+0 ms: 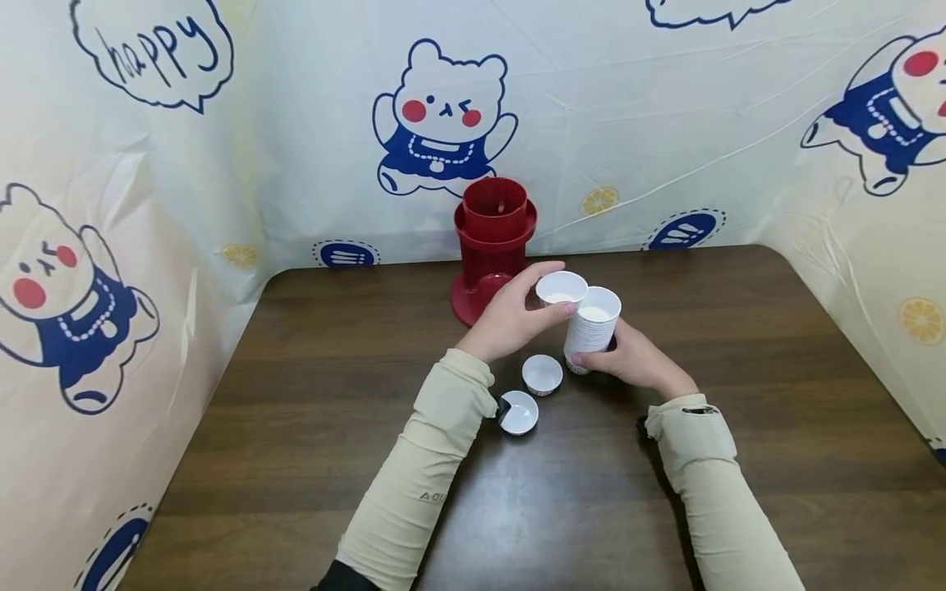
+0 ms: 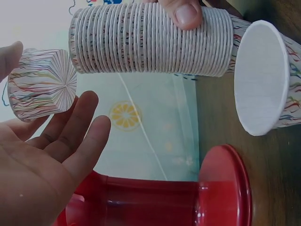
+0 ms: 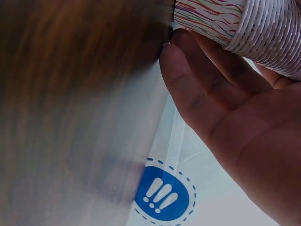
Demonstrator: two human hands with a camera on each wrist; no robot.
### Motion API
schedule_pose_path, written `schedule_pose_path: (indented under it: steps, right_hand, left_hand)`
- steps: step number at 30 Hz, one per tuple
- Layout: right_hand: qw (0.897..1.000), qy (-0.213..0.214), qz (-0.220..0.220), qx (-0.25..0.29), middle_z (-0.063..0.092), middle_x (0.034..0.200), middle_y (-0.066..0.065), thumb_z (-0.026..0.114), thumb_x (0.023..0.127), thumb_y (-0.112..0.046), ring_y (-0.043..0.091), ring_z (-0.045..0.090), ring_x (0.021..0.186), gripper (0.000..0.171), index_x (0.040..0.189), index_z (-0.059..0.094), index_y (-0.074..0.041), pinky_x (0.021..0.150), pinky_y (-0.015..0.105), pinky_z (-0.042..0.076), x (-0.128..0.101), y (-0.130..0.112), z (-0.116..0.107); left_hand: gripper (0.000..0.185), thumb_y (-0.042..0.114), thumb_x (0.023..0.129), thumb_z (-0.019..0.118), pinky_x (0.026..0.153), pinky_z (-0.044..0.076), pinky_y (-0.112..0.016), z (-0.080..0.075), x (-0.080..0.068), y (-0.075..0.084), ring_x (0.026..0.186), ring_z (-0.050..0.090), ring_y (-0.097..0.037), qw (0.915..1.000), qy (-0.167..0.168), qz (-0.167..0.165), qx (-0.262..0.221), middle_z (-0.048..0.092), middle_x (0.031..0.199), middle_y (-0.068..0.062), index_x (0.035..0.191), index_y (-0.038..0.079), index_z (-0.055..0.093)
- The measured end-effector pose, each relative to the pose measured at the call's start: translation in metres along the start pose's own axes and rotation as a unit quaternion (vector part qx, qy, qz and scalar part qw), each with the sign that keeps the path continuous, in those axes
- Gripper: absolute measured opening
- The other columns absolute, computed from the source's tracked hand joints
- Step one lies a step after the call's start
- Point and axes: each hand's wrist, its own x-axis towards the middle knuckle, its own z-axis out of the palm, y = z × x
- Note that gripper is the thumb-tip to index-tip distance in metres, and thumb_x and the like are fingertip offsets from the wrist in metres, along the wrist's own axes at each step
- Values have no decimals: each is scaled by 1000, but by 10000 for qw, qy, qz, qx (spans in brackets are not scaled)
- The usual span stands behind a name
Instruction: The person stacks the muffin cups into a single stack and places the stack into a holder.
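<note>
Two hands, one cup lifted off the stack.
My left hand [image 1: 510, 316] pinches a single cup [image 1: 561, 289]; my right hand [image 1: 628, 359] has its fingers curled around the cup stack [image 1: 591, 332] on the tabletop [image 1: 310, 394].

I counted two hands, one stack of paper cups [image 1: 591, 332], three single paper cups (one held [image 1: 561, 288], two on the table [image 1: 542, 374]), and one red dispenser [image 1: 493, 246].

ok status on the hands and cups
Left hand pinches one cup. Right hand grips the stack. Two loose cups on table, red dispenser behind.
</note>
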Motion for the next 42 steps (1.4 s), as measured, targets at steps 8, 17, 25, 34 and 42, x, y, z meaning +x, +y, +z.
schedule_pose_path:
  steps: [8, 17, 25, 34, 42]
  right_hand:
    - [10000, -23, -5, 0, 58, 129, 20, 81, 88, -29, 36, 57, 113, 75, 145, 39, -2, 100, 58, 43, -2, -1, 0]
    - [9999, 7, -81, -125, 60, 126, 19, 80, 88, -28, 34, 59, 110, 72, 142, 41, -3, 97, 54, 46, 1, 2, 1]
    - [9997, -35, -222, 1, 58, 128, 18, 79, 89, -27, 33, 58, 112, 71, 143, 39, -3, 99, 54, 44, 2, 3, 0]
    - [9996, 29, -265, -120, 60, 125, 17, 79, 89, -27, 32, 59, 110, 69, 141, 42, -2, 98, 51, 46, 2, 3, 1]
    - [9998, -4, -210, -61, 56, 132, 19, 79, 89, -26, 34, 56, 115, 72, 143, 39, -1, 102, 55, 43, 1, 2, 1]
  left_hand:
    - [66, 34, 93, 71, 96, 48, -26, 6, 5, 8, 120, 53, -16, 9991, -146, -68, 389, 50, 143, -4, 152, 20, 44]
    - [65, 35, 94, 69, 103, 44, -34, 17, 10, 17, 126, 51, -13, 9974, -108, -59, 709, 52, 145, -1, 153, 21, 44]
    - [63, 37, 95, 69, 103, 44, -34, 31, 18, 22, 123, 51, -12, 9962, -227, -65, 839, 53, 143, 1, 151, 20, 46]
    - [63, 36, 94, 70, 99, 45, -32, 36, 17, 13, 121, 50, -15, 9920, -384, -279, 1167, 49, 142, -4, 151, 19, 47]
    - [75, 38, 96, 69, 102, 44, -34, 33, 11, -3, 126, 47, -16, 9880, -787, -321, 1292, 45, 145, -7, 159, 26, 31]
